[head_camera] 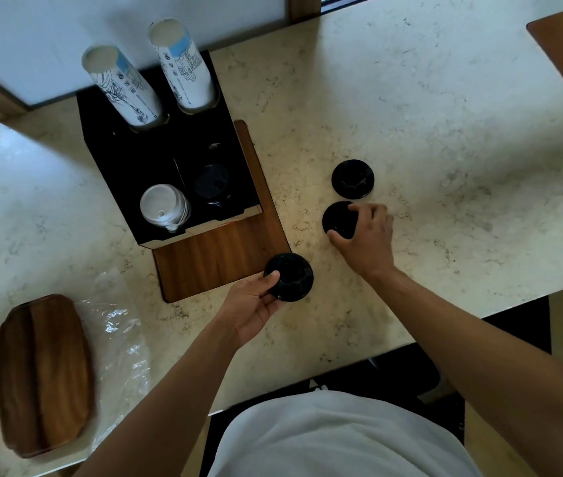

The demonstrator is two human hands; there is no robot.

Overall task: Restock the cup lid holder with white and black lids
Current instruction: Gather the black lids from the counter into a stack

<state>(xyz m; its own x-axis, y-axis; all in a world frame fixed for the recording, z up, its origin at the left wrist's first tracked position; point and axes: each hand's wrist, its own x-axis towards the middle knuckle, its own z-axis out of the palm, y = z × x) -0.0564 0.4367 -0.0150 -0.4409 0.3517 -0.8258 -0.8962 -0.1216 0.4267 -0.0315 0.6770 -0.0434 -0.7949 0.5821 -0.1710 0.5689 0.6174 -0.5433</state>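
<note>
At mid-frame, one black lid is pinched by the left hand; another is gripped on the counter by the right hand, right of the holder.

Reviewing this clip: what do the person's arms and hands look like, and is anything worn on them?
Both forearms are bare to the frame's edge: no sleeves in view. The left hand and right hand show no gloves, rings, watch or wristband. A white garment covers the torso.
</note>
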